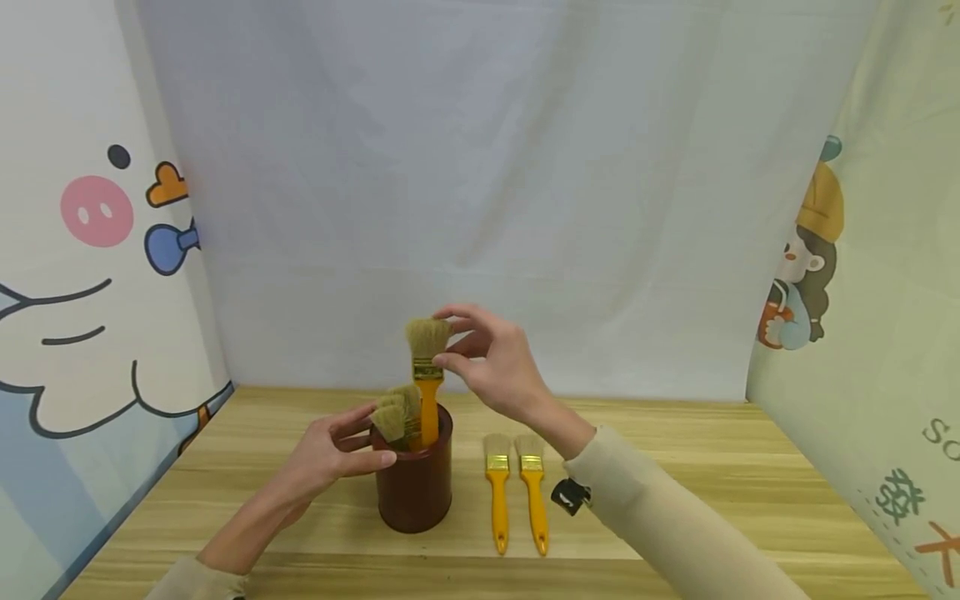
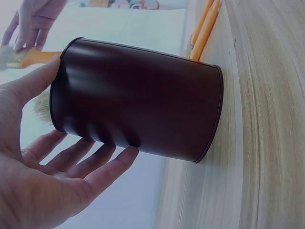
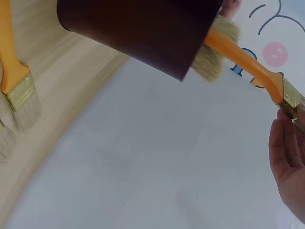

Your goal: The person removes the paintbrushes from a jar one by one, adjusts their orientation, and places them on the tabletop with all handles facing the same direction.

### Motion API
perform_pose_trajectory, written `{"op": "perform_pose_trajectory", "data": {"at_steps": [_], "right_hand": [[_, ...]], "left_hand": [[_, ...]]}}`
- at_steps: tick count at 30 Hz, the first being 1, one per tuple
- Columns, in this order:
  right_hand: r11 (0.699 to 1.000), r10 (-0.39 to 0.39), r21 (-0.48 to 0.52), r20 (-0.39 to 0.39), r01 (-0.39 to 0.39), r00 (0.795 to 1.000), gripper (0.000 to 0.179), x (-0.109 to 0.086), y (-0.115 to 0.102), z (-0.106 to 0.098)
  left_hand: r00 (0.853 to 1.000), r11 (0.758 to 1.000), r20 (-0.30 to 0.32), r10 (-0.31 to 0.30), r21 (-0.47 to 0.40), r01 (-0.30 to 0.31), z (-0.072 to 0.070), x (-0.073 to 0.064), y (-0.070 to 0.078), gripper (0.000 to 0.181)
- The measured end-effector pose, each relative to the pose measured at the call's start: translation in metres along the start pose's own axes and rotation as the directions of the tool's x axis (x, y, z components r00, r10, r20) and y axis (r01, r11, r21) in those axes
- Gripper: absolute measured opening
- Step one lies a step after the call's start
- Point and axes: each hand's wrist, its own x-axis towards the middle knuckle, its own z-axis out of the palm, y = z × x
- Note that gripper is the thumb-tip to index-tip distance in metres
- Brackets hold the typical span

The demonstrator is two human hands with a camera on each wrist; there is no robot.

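In the head view, the pale green printed curtain [image 1: 873, 333] on the right carries the dark letters "SO" [image 1: 941, 439], slanting down to the right and ending at the picture's edge; whether the word runs on cannot be told. Below them stands a dark sign of crisscrossing strokes [image 1: 900, 495], something like a hash, whose meaning is unclear. Lower still, near the same edge, an orange cross [image 1: 942, 547] is printed on the curtain. At the right sleeve's [image 1: 652, 508] cuff, a small black tag [image 1: 571, 496] bears a white mark too small to read.
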Motion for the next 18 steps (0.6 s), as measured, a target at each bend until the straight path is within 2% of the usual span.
{"op": "perform_pose_trajectory", "data": {"at_steps": [11,18], "right_hand": [[0.998,-0.065,0.001,-0.039,0.065,0.997,0.047,0.013,-0.021,-0.030],[0.999,-0.036,-0.033,-0.062,0.034,0.997,0.046,0.007,-0.023,-0.054]], "left_hand": [[1.000,1.000,-0.009,0.002,-0.003,-0.002,0.000,-0.002,0.000,0.094],[1.000,1.000,-0.007,0.018,-0.002,-0.018,0.000,0.000,-0.001,0.094]]}}
